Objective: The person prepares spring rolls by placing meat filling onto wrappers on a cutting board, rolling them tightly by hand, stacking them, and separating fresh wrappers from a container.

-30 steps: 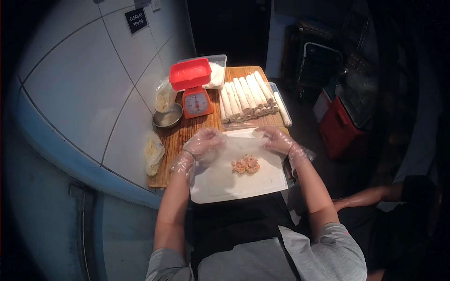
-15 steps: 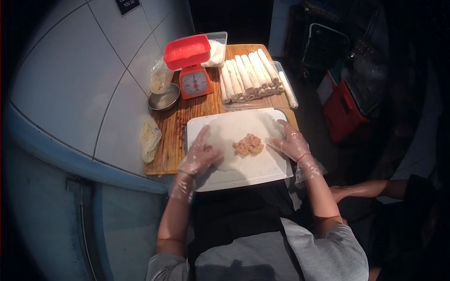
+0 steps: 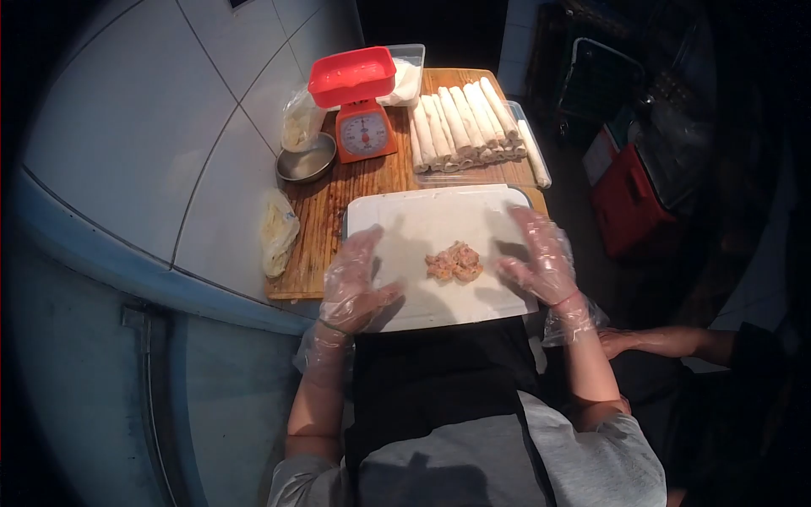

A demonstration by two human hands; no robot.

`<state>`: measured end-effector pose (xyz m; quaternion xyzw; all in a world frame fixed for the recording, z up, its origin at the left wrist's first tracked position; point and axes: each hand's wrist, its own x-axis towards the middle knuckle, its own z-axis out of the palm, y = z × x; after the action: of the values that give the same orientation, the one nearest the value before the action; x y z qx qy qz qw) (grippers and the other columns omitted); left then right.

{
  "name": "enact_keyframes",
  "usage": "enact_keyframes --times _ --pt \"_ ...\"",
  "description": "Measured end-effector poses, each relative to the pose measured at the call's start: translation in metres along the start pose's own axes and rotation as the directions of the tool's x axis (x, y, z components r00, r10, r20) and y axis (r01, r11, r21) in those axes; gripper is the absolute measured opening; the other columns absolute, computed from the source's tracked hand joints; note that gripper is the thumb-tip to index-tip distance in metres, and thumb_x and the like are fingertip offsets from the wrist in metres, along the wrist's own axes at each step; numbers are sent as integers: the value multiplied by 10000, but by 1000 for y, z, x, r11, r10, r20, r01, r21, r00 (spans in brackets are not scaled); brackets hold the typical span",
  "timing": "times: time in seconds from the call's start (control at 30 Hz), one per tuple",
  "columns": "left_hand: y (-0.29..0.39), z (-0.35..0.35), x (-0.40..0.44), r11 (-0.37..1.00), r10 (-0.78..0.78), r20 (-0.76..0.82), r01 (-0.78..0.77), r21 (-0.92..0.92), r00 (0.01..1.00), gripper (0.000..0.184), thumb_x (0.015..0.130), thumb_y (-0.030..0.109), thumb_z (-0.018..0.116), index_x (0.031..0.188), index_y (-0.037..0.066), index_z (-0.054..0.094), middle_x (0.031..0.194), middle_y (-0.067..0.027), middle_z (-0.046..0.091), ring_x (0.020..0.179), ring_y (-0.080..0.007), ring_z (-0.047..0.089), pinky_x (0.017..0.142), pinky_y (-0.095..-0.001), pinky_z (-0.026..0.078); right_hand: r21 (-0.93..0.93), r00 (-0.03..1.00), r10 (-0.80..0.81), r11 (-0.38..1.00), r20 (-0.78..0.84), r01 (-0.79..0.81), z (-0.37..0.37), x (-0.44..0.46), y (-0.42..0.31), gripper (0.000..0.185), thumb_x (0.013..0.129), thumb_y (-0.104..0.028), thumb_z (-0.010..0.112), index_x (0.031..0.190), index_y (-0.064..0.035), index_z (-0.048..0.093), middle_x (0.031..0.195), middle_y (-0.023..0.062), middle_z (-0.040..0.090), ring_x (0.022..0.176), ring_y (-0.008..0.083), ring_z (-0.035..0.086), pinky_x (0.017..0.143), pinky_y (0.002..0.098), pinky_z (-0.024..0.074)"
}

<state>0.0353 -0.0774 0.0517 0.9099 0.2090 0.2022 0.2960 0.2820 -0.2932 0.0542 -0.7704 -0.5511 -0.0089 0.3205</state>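
Note:
A clump of pinkish, minced-looking filling [image 3: 454, 263] lies on a pale, thin sheet that blends into the white cutting board [image 3: 384, 211]. My left hand [image 3: 355, 275], in a clear plastic glove, hovers at the board's left side with fingers apart and nothing in them. On the opposite side, my right hand [image 3: 542, 258], gloved the same way, has its fingers spread and its thumb toward the filling. Whether either hand touches the sheet I cannot tell. Behind the board, several white rolls [image 3: 465, 127] are stacked in a clear plastic tray [image 3: 448, 179].
An orange kitchen scale [image 3: 366, 131] with a red pan stands on the wooden table [image 3: 317, 228]. Beside it are a metal bowl [image 3: 306, 160] and plastic bags [image 3: 279, 237] along the tiled wall. Another person's arm [image 3: 667, 342] reaches in from the right, near a red container [image 3: 629, 203].
Both hands have drawn slightly outward from the sheet, and the right fingers point more upward. The filling stays on the sheet, its outline a little different. The camera view has shifted slightly.

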Motion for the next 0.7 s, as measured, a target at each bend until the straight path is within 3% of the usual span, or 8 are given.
enact_keyframes --times 0.03,0.07,0.17,0.27,0.37,0.47,0.57,0.7 --pt "-1 4 5 996 88 18 -87 -31 996 900 729 317 847 1467 23 425 1342 -200 545 1221 -365 556 1080 -414 434 85 996 -79 994 41 76 5 6 -9 851 760 -305 828 1460 -23 436 1446 236 486 1382 392 420 1162 462 327" --pt "-1 8 11 982 178 32 -175 -64 984 905 730 342 848 1463 22 426 1358 -211 533 1226 -380 550 1076 -423 436 127 988 -45 992 150 26 10 11 -24 872 751 -293 829 1473 -24 422 1440 236 491 1377 402 424 1167 453 332" --pt "-8 41 26 939 345 93 -343 -33 934 837 753 363 838 1423 24 468 1387 -219 528 1249 -390 539 1072 -431 435 153 969 -162 979 189 133 62 12 -10 813 761 -246 818 1459 -50 451 1424 211 519 1341 401 460 1133 457 371" --pt "-10 59 41 891 394 157 -335 -305 906 793 763 374 828 1395 26 498 1350 -229 567 1238 -386 558 1055 -427 443 232 953 -97 972 287 29 64 9 -16 766 774 -187 799 1453 -75 464 1406 193 544 1304 396 490 1086 459 414" --pt "-1 57 46 831 385 267 -206 -517 883 727 775 328 821 1365 28 521 1259 -223 627 1163 -387 611 1006 -422 471 332 939 -268 924 216 187 70 4 -3 662 788 -146 778 1399 -76 532 1340 184 598 1238 391 543 1037 460 447" --pt "-10 59 42 832 440 166 -331 -444 883 605 806 209 825 1328 20 588 1245 -191 664 1139 -301 652 966 -372 497 367 945 -271 911 184 189 68 4 -5 576 794 -126 767 1340 -60 593 1290 183 634 1198 384 579 1026 454 457" --pt "-8 52 35 909 330 179 -261 -325 927 580 803 178 798 1315 33 567 1215 -191 662 1043 -391 658 895 -415 527 424 980 -122 888 -158 179 74 -3 -9 464 821 -120 752 1269 -60 644 1207 168 673 1141 369 614 1005 436 468" --pt "-14 71 38 801 485 23 -434 -412 874 517 801 115 786 1279 41 602 1158 -194 682 1009 -371 670 859 -408 540 256 988 -157 955 13 148 63 0 -10 303 852 -134 744 1141 -60 695 1065 147 698 1034 346 644 932 431 493"
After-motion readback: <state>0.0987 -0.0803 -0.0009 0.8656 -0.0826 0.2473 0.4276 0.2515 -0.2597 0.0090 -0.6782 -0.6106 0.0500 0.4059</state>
